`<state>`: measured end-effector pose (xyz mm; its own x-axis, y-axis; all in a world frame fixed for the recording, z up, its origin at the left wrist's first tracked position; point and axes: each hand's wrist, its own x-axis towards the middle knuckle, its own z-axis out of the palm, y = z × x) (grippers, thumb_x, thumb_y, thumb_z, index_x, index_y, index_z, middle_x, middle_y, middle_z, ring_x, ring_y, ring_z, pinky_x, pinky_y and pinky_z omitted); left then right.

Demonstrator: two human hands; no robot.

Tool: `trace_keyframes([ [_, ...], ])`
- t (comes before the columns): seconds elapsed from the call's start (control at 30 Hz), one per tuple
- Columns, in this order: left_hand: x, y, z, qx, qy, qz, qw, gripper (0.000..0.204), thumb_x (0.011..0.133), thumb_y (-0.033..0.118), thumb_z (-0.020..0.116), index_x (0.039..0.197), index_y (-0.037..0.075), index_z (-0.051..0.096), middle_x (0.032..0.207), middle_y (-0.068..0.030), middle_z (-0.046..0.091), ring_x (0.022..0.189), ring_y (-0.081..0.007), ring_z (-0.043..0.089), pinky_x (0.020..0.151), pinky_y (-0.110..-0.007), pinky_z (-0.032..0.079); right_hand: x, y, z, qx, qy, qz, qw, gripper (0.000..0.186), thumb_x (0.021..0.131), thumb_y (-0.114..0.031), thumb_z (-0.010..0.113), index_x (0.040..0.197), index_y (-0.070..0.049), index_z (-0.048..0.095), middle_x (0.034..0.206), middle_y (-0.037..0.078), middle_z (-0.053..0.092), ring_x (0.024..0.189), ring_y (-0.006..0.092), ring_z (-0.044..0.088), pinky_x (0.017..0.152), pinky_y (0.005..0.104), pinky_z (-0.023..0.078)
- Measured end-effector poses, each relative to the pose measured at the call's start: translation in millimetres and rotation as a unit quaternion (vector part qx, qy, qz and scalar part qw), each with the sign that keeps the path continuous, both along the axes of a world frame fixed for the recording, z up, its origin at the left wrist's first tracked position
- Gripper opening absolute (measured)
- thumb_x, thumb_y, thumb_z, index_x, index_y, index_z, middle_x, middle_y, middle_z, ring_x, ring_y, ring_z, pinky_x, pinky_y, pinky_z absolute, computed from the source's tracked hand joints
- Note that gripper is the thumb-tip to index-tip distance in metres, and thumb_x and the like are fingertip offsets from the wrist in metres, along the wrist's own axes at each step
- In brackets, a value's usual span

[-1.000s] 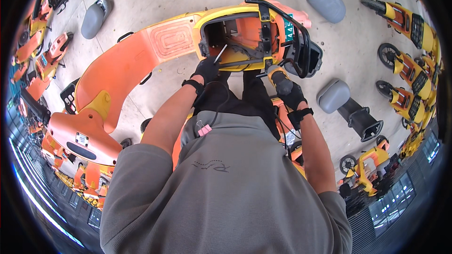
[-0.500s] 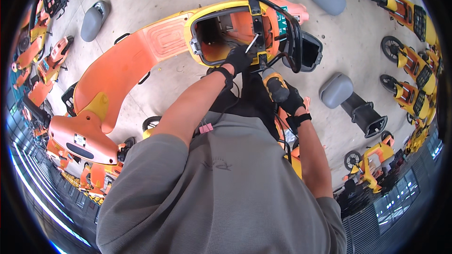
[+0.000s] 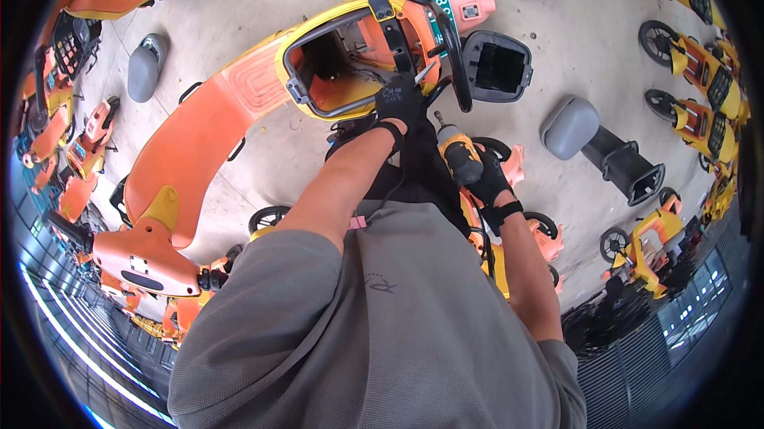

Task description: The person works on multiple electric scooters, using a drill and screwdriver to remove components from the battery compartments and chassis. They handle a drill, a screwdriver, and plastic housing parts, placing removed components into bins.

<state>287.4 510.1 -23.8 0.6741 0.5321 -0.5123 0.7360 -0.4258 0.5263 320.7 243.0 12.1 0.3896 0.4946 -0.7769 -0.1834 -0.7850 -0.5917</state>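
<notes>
My left hand (image 3: pixel 402 100), in a black glove, is closed at the near side of the scooter's black rear rack (image 3: pixel 395 40). A slim pale rod-like piece (image 3: pixel 425 72) sticks out from its fingers; its kind is unclear. In my right hand (image 3: pixel 492 178), also gloved, is a yellow and black cordless driver (image 3: pixel 460 157). The driver's bit points up and away from me, apart from the rack. Before me stands the orange and yellow scooter (image 3: pixel 195 138), its yellow-rimmed storage compartment (image 3: pixel 290 83) uncovered. Inside it a dark hollow shows.
A grey seat (image 3: pixel 569 126) lies by a black box-like bin (image 3: pixel 627 172) at right. An upturned seat (image 3: pixel 497 67) is beyond the rack, and other grey seats (image 3: pixel 147 68) rest on the concrete floor. Several orange and yellow scooters (image 3: pixel 688 122) stand around.
The driver has drawn back from the rack, so its bit now shows. My left hand has shifted along the rack's near side, still with the pale piece. The view has shifted too.
</notes>
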Motion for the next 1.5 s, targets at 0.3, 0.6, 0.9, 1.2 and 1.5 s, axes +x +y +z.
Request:
trace_keyframes([
  [0.3, -7.2, 27.6, 50.5, -0.183, 0.009, -0.042, 0.982, 0.027, 0.075, 0.028, 0.056, 0.083, 0.003, 0.061, 0.079, -0.0187, 0.062, 0.076, -0.0353, 0.059, 0.066, -0.042, 0.046, -1.3, 1.2, 11.6, 0.017, 0.042, -0.053, 0.998, 0.035, 0.077, -0.017, 0.059, 0.111, -0.010, 0.055, 0.102, 0.009, 0.062, 0.098, 0.0233, 0.058, 0.084, 0.0332, 0.043],
  [0.6, 14.4, 11.1, 145.9, -0.250, -0.098, -0.247, 0.931, 0.022, 0.077, 0.022, 0.063, 0.086, 0.002, 0.058, 0.074, -0.0135, 0.059, 0.069, -0.0280, 0.056, 0.062, -0.036, 0.044, 8.6, 29.1, 88.3, -0.057, -0.048, 0.113, 0.991, 0.041, 0.074, -0.020, 0.062, 0.114, -0.012, 0.054, 0.105, 0.011, 0.061, 0.100, 0.0267, 0.057, 0.086, 0.0357, 0.043],
  [0.9, 54.8, -60.4, 99.7, -0.132, -0.290, -0.226, 0.921, 0.023, 0.079, 0.019, 0.057, 0.098, 0.006, 0.059, 0.085, -0.0139, 0.063, 0.078, -0.0317, 0.059, 0.070, -0.035, 0.047, -20.4, -3.8, 61.5, -0.040, -0.041, 0.039, 0.998, 0.041, 0.075, -0.025, 0.062, 0.113, -0.011, 0.055, 0.106, 0.011, 0.061, 0.101, 0.0266, 0.057, 0.087, 0.0358, 0.043],
  [1.2, -45.0, 133.8, 107.2, -0.263, -0.119, -0.072, 0.955, 0.020, 0.079, 0.015, 0.058, 0.096, 0.005, 0.063, 0.083, -0.0098, 0.065, 0.075, -0.0169, 0.061, 0.070, -0.029, 0.047, -20.2, 6.3, 26.8, 0.070, -0.039, -0.003, 0.997, 0.041, 0.075, -0.020, 0.062, 0.114, -0.010, 0.053, 0.104, 0.011, 0.061, 0.100, 0.0239, 0.058, 0.084, 0.0322, 0.044],
  [1.5, -176.8, 158.6, 9.5, -0.286, -0.078, 0.306, 0.905, 0.017, 0.085, 0.015, 0.050, 0.097, 0.007, 0.059, 0.074, -0.0046, 0.059, 0.043, -0.0091, 0.042, 0.040, -0.022, 0.034, 12.8, 116.8, 78.8, 0.089, -0.066, 0.008, 0.994, 0.041, 0.074, -0.016, 0.064, 0.111, -0.002, 0.052, 0.100, 0.014, 0.063, 0.094, 0.0198, 0.060, 0.080, 0.0306, 0.046],
])
